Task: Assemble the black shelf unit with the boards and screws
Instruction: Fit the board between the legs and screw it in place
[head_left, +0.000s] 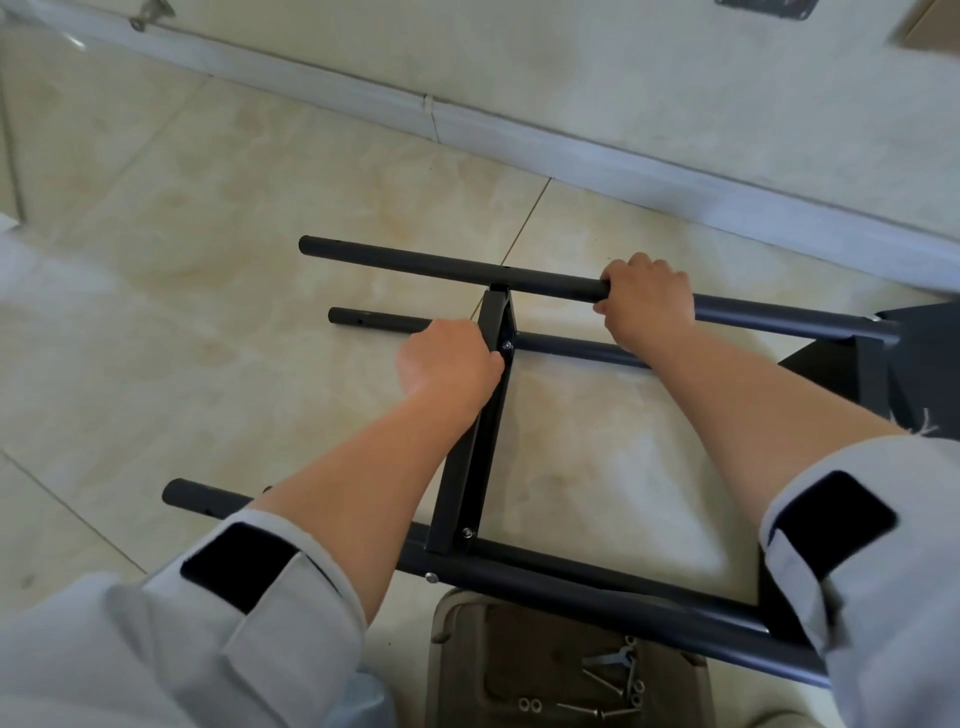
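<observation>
So the black shelf frame (467, 467) is lying on its side on the tile floor (208, 260), long tubes running left to right, roughly parallel to the baseboard (519, 130) behind it. Right hand (649, 296) has its fingers wrapped round the far tube (415, 265). Left hand (447, 358) is curled in a fist at the cross board (493, 332); can't tell what it's pinching. Open tile to the left, and a stool (457, 649) with loose screws (608, 680) sits right at the near tube.
</observation>
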